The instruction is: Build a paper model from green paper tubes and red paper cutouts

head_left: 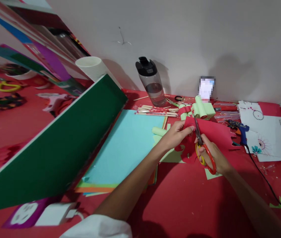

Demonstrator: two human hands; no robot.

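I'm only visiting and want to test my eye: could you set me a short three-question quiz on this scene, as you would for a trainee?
1. What tool does the right hand hold?
2. True or false: the left hand holds red paper.
3. What colour is the large top sheet on the paper stack beside the tilted green board?
a) orange
b) light blue
c) purple

Key:
1. Scissors
2. True
3. b

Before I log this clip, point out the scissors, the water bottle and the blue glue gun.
Scissors (200, 140): head view, on the blades near the pivot.
Water bottle (152, 81): head view, on its clear body.
Blue glue gun (243, 133): head view, on its handle.
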